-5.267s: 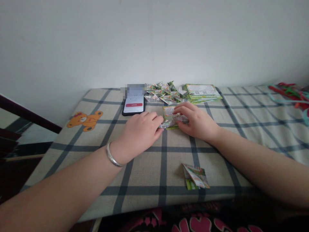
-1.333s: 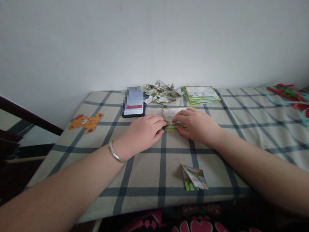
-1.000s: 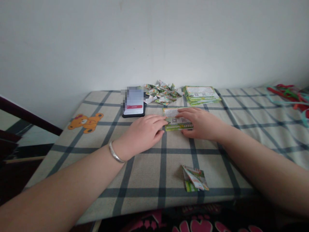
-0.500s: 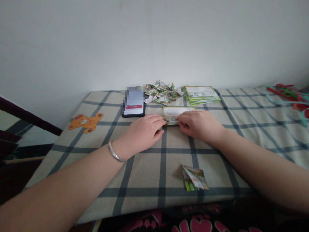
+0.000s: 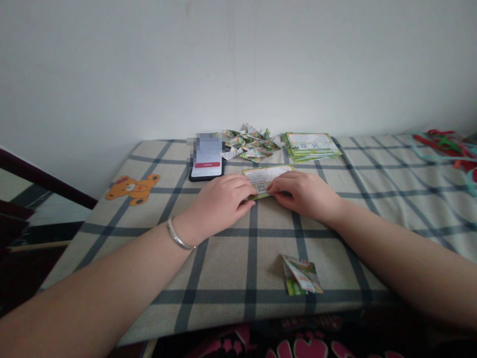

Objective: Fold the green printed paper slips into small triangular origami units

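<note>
A printed paper sheet [image 5: 266, 175] with a green border lies on the checked tablecloth between my hands, slightly tilted. My left hand [image 5: 227, 201], with a silver bangle at the wrist, pinches its near left edge between thumb and fingers. At the near right edge, my right hand [image 5: 303, 193] grips the same sheet with bent fingers. Parts of the sheet's lower corners are hidden under the fingers. Closer to me lies a folded paper piece [image 5: 301, 275], apart from both hands.
Behind the sheet is a pile of folded paper pieces [image 5: 253, 144]. To its right sits a stack of flat printed sheets [image 5: 311, 144]; to its left, a phone [image 5: 207, 166] with a lit screen. Red and green strips [image 5: 445, 146] lie far right. A bear picture [image 5: 132, 189] is at left.
The sheet has shifted left and a little toward me, and it has turned slightly. My right hand has moved left with it, nearer my left hand.
</note>
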